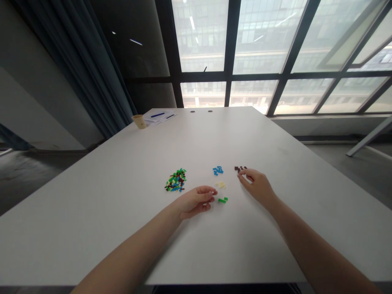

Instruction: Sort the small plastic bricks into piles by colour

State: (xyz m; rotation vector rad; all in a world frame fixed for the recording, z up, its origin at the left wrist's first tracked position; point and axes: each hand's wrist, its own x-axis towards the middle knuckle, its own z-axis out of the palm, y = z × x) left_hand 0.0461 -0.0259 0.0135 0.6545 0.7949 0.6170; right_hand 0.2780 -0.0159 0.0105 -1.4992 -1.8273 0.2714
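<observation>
On the white table (122,212) lies a mixed pile of small coloured bricks (176,180). To its right are sorted little groups: blue bricks (217,170), pale cream bricks (220,185), green bricks (223,200) and dark brown bricks (240,168). My left hand (196,201) rests on the table with its fingers curled in a pinch beside the cream and green groups; what it pinches is too small to name. My right hand (256,183) has its fingertips pinched together at the dark brown group.
A paper cup (139,121) stands at the far left corner, beside papers with a blue pen (159,115). Two round cable holes (201,111) sit at the far edge. Large windows and a dark curtain lie beyond the table.
</observation>
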